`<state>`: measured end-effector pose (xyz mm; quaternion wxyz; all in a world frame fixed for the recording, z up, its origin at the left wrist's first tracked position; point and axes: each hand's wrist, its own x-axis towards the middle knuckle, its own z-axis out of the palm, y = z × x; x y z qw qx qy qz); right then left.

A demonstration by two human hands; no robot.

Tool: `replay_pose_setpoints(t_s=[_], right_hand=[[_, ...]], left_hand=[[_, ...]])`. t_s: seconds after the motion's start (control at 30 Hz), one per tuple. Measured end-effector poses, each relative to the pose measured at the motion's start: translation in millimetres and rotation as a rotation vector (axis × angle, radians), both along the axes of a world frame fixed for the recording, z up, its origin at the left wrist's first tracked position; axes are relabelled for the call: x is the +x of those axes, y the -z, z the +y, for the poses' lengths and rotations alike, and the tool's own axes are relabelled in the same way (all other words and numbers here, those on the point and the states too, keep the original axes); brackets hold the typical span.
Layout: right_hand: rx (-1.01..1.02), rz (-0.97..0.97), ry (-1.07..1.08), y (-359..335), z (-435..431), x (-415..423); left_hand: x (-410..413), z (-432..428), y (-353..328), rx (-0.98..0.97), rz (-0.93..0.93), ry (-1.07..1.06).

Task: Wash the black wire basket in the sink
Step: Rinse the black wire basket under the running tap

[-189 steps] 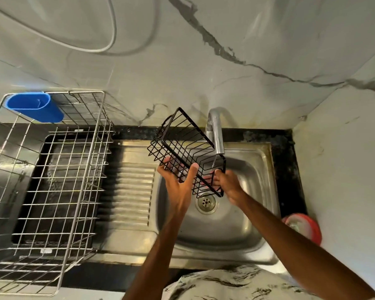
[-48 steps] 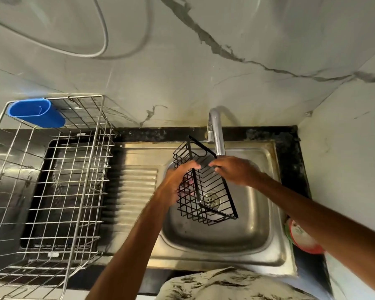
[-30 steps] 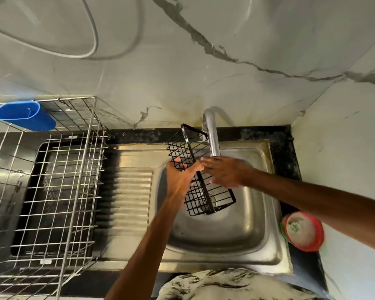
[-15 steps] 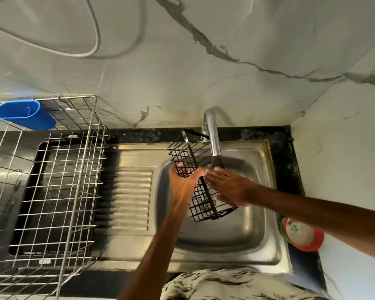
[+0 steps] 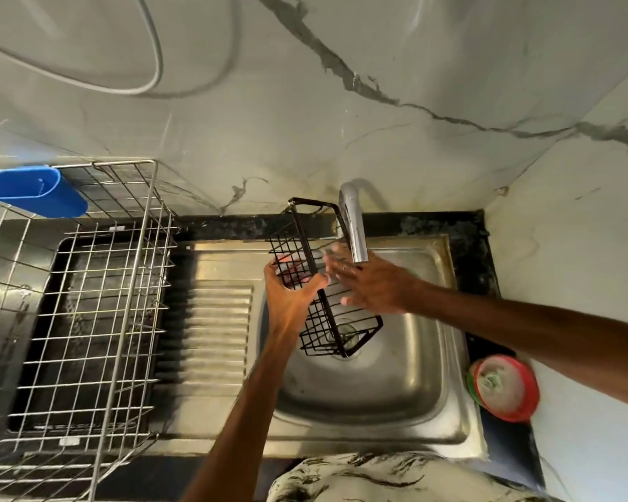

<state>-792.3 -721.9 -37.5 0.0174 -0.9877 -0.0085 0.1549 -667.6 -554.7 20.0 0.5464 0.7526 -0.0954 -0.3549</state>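
Head view: black wire basket point(image 5: 323, 320) on edge over sink point(image 5: 432, 356), long axis running from faucet point(image 5: 354, 226) toward the person. Left hand point(image 5: 290, 295) grips its left wall, fingers curled round wires. Right hand point(image 5: 370, 284) flat on the right face, fingers straight, slightly spread, just under the spout.

Black wire basket point(image 5: 321, 318) tilted over sink point(image 5: 396, 378) in left hand point(image 5: 290, 297) grip, right hand point(image 5: 372, 284) flat beneath faucet point(image 5: 354, 226).

Bare forearms point(image 5: 240, 411) — pale top point(image 5: 359, 476) with black marbled streaks.
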Motion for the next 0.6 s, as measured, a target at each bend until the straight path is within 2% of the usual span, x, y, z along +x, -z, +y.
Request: replay_pose_setpoints(t_s=[0.07, 0.17, 0.23, 0.4, 0.53, 0.6], right_hand=[[0.098, 0.025, 0.03, 5, 14, -17], [0.383, 0.066, 0.148, 11, 28, -39], [0.471, 0.113, 0.198, 10, 30, -45], [0.128, 0.008, 0.026, -11, 5, -23], [0.06, 0.004, 0.028, -17, -8, -2], [0.114, 0.036, 0.076, -14, 3, -1]], left_hand=[[6, -1, 2, -0.016, -0.055, -0.007], [16, -3, 2, -0.042, -0.117, 0.018], [18, -6, 1, -0.056, -0.122, 0.055], [16, -9, 2, -0.073, -0.085, 0.076], [12, -4, 2, -0.105, -0.03, 0.038], [11, -4, 0, -0.109, -0.065, 0.027]])
